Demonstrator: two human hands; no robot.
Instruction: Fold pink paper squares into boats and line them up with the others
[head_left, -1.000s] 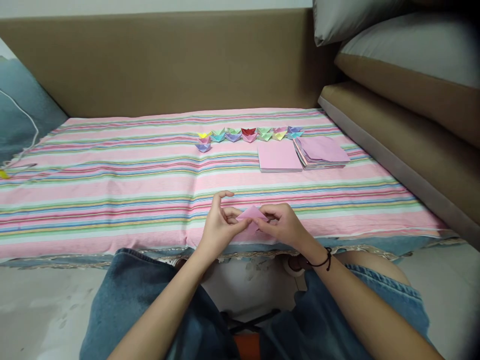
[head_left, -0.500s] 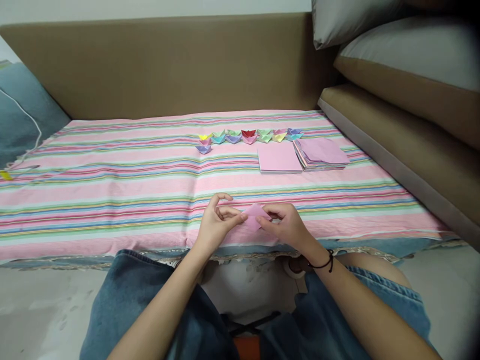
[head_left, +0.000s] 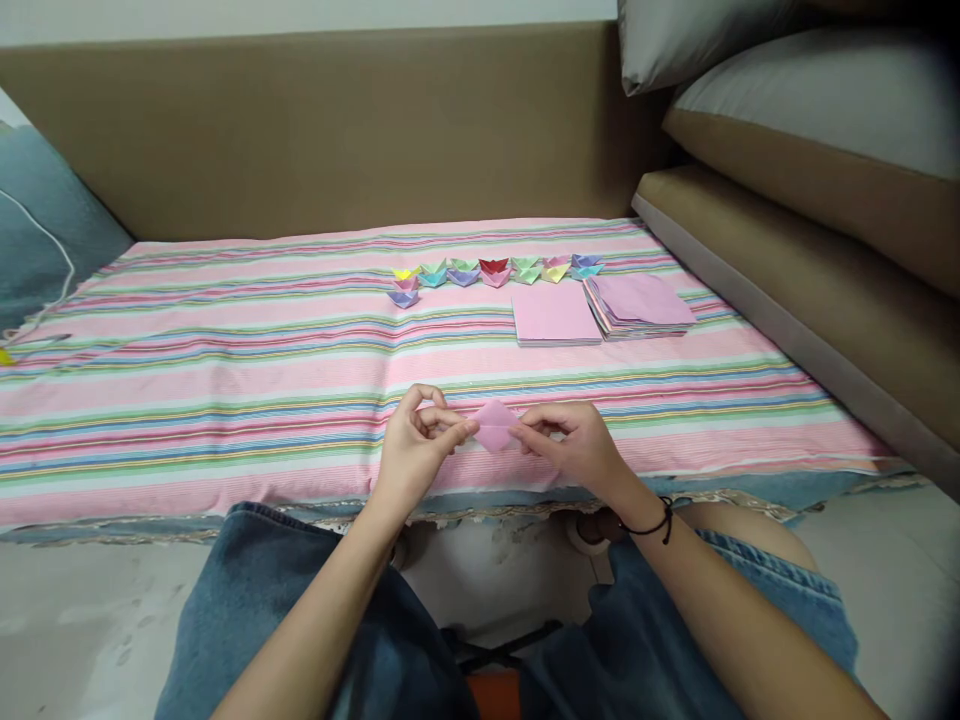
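Note:
Between my hands is a small folded piece of pink paper (head_left: 495, 426), diamond-shaped with a crease across its middle, held just above the striped cloth. My left hand (head_left: 420, 440) pinches its left corner between thumb and fingers. The opposite corner is pinched by my right hand (head_left: 574, 440), which has a dark cord bracelet at the wrist. Beyond them stand several small folded paper boats (head_left: 495, 272) in many colours, grouped in short rows.
Two stacks of square paper lie behind my right hand: a neat pink-topped stack (head_left: 556, 315) and a looser stack (head_left: 645, 302). Sofa cushions (head_left: 780, 270) rise at the right, a brown backrest (head_left: 337, 130) at the back. A white cable (head_left: 56, 245) lies at far left.
My hands have drawn slightly apart, the left one moving left. The pink paper has shifted a little left and now shows more fully, with its middle crease visible.

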